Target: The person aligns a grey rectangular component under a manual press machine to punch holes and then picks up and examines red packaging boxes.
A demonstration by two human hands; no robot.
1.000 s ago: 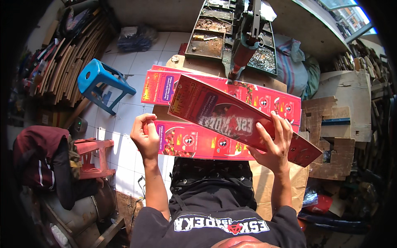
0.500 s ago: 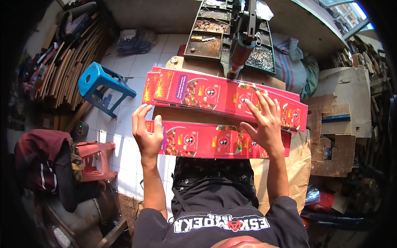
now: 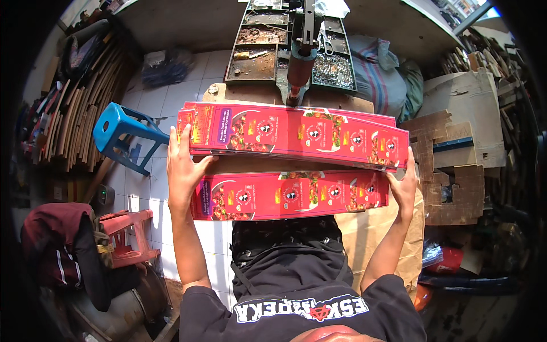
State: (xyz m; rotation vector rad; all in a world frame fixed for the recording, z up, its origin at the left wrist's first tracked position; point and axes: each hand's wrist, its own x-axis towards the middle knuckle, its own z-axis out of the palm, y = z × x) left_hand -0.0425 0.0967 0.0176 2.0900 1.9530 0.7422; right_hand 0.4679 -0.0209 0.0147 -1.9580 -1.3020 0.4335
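Two stacks of long red printed strips with food pictures lie on the wooden bench [image 3: 228, 94] before me. At the left end of the upper stack [image 3: 279, 137], my left hand [image 3: 183, 171] has its fingers along the short edge and its thumb at the lower edge. My right hand [image 3: 405, 182] clasps the right end the same way, its thumb near the lower corner. The lower stack [image 3: 265, 196] lies closer to my body, set apart from the upper one by a narrow strip of bench. A press tool [image 3: 302, 62] stands just beyond the upper stack.
Behind the press are compartment trays [image 3: 256, 62] with small metal parts, and scissors [image 3: 325, 43]. A blue stool [image 3: 125, 137] and a red stool [image 3: 125, 236] stand at left. Brown paper [image 3: 393, 245] and cut cardboard [image 3: 450, 171] are on the right, beside a sack [image 3: 376, 80].
My right hand has moved from the top of the strips to the right end of the upper stack. My left hand has gone up to its left end. The upper stack looks more even.
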